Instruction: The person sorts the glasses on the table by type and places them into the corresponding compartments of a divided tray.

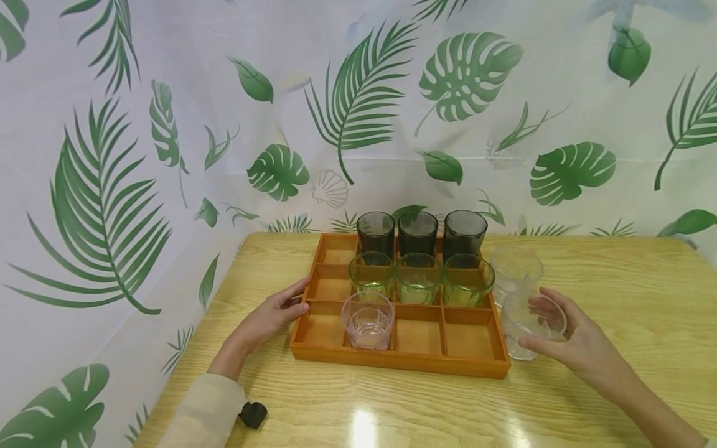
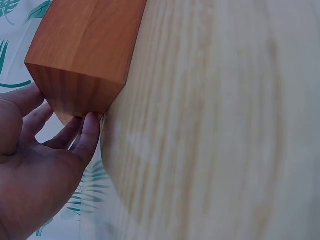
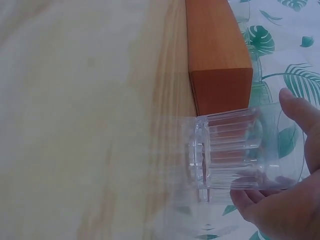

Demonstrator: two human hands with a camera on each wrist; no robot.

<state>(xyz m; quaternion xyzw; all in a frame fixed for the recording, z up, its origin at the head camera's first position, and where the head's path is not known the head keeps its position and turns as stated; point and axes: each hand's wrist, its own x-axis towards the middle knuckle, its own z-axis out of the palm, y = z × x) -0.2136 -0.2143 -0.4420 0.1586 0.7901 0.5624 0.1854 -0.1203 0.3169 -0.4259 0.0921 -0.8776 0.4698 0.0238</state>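
Observation:
A wooden divided tray [image 1: 403,359] lies on the table. My left hand [image 1: 269,323] touches its left side, and the left wrist view shows thumb and fingers against the tray's outer wall [image 2: 75,90]. Just right of the tray, my right hand [image 1: 579,348] holds a clear drinking glass [image 1: 521,323] upright, thumb and fingers around its upper part; the right wrist view shows the glass's ribbed lower body [image 3: 230,145]. Behind it stands another clear glass [image 1: 515,267]. One clear glass [image 1: 368,323] occupies the front row's second compartment from the left.
Three green glasses [image 1: 417,280] fill the middle row's right compartments, with three dark grey glasses [image 1: 417,233] behind them. A small black object [image 1: 253,415] is by the left sleeve. A leaf-patterned curtain [image 1: 381,124] hangs behind the wooden table [image 1: 627,286].

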